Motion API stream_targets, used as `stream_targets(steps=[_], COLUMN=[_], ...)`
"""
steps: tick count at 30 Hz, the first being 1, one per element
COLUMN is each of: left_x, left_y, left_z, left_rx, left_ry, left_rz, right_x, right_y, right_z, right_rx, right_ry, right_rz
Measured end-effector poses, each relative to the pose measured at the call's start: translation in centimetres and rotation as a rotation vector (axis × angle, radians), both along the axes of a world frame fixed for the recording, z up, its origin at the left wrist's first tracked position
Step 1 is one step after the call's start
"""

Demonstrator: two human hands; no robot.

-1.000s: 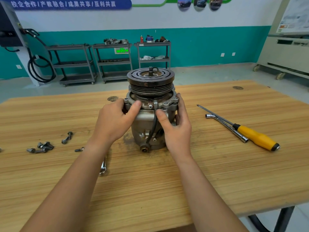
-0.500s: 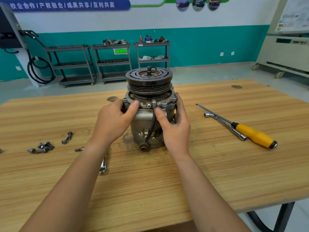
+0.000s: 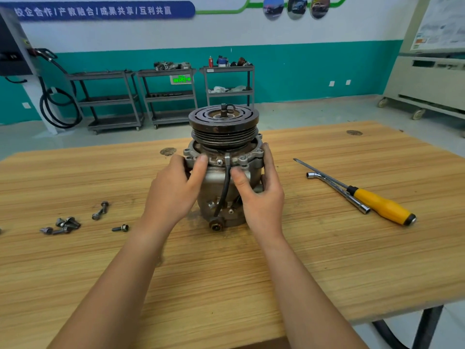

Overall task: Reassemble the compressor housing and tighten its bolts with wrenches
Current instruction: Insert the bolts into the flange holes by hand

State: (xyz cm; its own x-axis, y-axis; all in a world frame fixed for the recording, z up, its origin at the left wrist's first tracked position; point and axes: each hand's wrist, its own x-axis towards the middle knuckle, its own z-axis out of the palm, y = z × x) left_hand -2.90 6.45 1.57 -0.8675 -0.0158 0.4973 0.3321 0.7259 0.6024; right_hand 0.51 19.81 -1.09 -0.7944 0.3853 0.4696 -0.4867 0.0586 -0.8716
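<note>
Now: compressor housing (image 3: pixel 212 182) upright on table (image 3: pixel 327 248), pulley (image 3: pixel 224 127) on top. Left hand (image 3: pixel 173 190), right hand (image 3: pixel 261 195): each grip clasps flange (image 3: pixel 219 161). Likely heavy, rigid, greasy; hold flange or body, not cable (image 3: pixel 224 190).

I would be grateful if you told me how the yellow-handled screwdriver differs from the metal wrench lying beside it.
The screwdriver has a yellow handle with a black end; the wrench is bare metal throughout. The screwdriver's shaft is straight; the wrench bends at its far end. The screwdriver is longer than the wrench. Both lie side by side on the table, right of the compressor.
</note>
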Motion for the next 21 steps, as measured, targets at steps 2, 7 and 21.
stream_targets(steps=[2, 7, 21], left_x=[0.3, 0.6, 6.7], left_y=[0.1, -0.1, -15.8], left_z=[-0.2, -0.1, -2.0], left_rx=[0.016, 0.171, 0.377], left_ry=[0.021, -0.009, -0.362], left_rz=[0.018, -0.153, 0.216], right_x=[0.1, 0.2, 0.0], right_y=[0.0, -0.1, 0.1], right_z=[0.0, 0.1, -0.2], right_rx=[0.009, 0.01, -0.009], right_ry=[-0.01, -0.032, -0.121], right_rz=[-0.004, 0.0, -0.011])
